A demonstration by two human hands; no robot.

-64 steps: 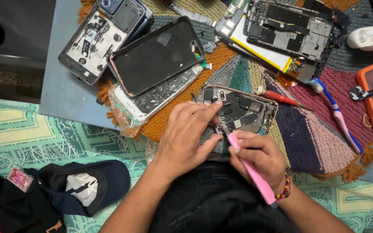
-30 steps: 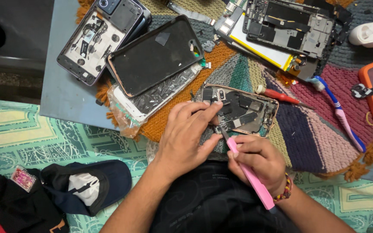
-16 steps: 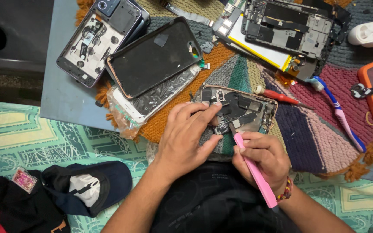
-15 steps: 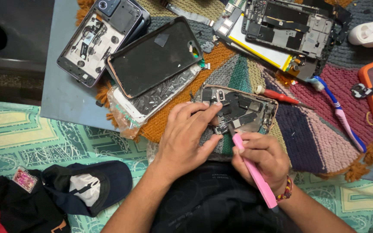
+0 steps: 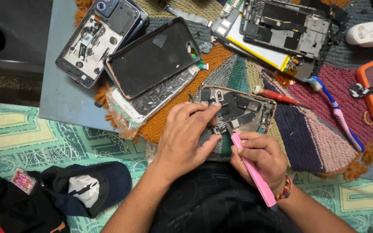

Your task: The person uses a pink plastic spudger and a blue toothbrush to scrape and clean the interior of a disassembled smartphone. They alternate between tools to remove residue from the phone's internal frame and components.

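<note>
On the woven mat (image 5: 255, 77), opened phone (image 5: 242, 110) lay under left hand (image 5: 184, 138) fingers (image 5: 203, 113) pressing its edge, right hand (image 5: 262, 157) fingers clamped a pink pry tool (image 5: 251, 170), tip touching the phone.

Opened phones: four (image 5: 238, 110). Toothbrush: one (image 5: 337, 113). Screwdriver: one (image 5: 277, 96). Cap: one (image 5: 87, 187).

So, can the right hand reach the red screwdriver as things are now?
Probably yes: the red screwdriver lies uncovered on the mat just beyond the right hand, though that hand holds a pink tool.
</note>
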